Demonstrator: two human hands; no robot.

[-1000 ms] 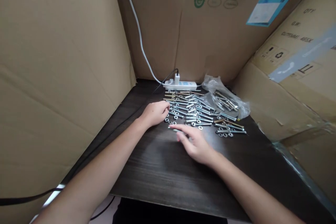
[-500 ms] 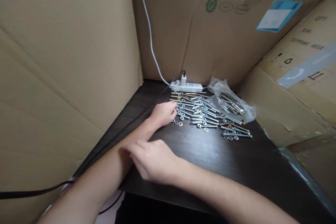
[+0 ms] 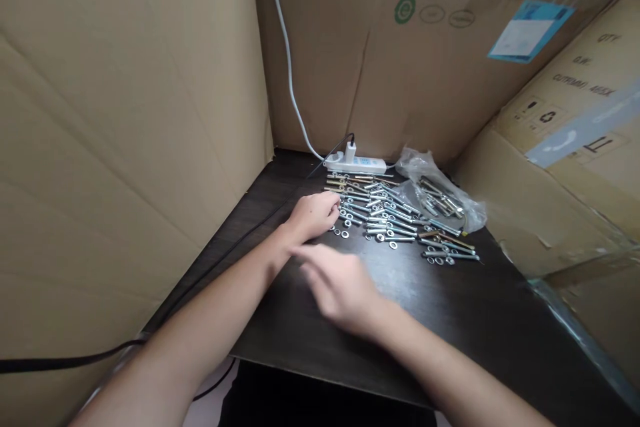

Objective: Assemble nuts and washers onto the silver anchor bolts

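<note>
Left hand (image 3: 315,213) curled, right hand (image 3: 345,285) blurred

Fingers of the left hand bend down at the left edge of rows of slim silver and brass-coloured metal bolts (image 3: 400,215) and small round silver washers (image 3: 393,243) – whether they pinch anything, I cannot tell. Over the dark wood-grain table (image 3: 480,307), the right hand's fingers are drawn together and point leftward; blur hides any grip. Behind the rows sits a white rectangular power strip (image 3: 373,165) – and to their right, a clear crinkled plastic bag (image 3: 475,215).
</note>
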